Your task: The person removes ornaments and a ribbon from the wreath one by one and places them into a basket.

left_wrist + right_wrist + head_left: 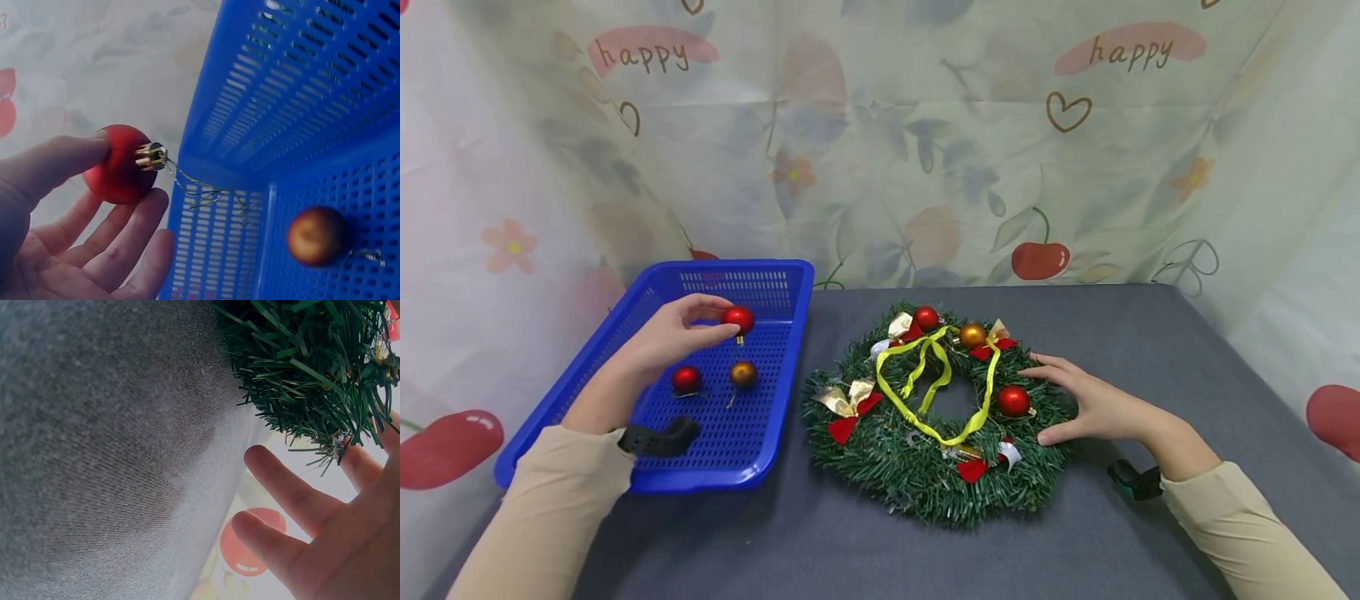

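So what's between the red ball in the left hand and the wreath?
In the head view, the blue basket's right side and bare grey tablecloth lie between the red Christmas bauble and the wreath.

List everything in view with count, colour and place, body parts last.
Table: one, dark grey, under basket and wreath.
Basket: one, blue, left on the table.
Held ball: one, red, above the basket.
Basket balls: two, one red, one gold, basket floor.
Wreath: one, green, right of the basket.
Wreath balls: three, two red, one gold, on the wreath.
Bows: at least three, red and gold, on the wreath.
Ribbon: one, yellow, across the wreath.
Cloth: count unclear, pale printed, behind the table.
Wrist devices: two, black, at the wrists.
Sleeves: two, beige, lower left and right.
Left hand: one, bare, pinching the held ball.
Right hand: one, bare, wreath's right edge.
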The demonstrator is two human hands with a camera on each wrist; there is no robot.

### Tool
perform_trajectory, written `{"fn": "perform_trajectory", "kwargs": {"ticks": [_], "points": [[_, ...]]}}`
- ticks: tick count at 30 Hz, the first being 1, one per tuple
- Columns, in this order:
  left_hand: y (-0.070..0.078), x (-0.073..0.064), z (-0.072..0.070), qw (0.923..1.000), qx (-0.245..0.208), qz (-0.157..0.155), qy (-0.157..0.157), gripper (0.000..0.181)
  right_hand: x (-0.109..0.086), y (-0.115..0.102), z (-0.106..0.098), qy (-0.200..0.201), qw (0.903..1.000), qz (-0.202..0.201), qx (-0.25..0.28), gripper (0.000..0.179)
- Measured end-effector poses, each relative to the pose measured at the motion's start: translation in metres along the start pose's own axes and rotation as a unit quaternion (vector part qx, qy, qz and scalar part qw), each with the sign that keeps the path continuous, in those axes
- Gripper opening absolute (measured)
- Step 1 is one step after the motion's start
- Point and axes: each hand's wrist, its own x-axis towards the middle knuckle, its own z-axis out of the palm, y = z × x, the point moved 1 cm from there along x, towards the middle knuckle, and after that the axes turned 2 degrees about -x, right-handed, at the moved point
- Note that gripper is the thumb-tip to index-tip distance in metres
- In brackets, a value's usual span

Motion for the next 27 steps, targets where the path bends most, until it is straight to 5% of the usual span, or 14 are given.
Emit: {"fn": "perform_trajectory", "kwargs": {"ticks": [12,19,27], "points": [[-0.011,0.007,-0.007,0.9973,0.061,-0.028,-0.032,0.060,0.000,0.001,0.000,0.000,1.0000,-0.002,0.002,0.080],[-0.017,0.010,-0.006,0.9915,0.129,-0.002,-0.015,0.055,-0.001,0.000,0.000,0.000,1.0000,-0.001,0.000,0.080],[-0.005,0.006,0.000,0.9863,0.162,0.027,0.016,0.048,-0.001,-0.001,-0.001,-0.003,1.0000,0.000,-0.001,0.081]]}}
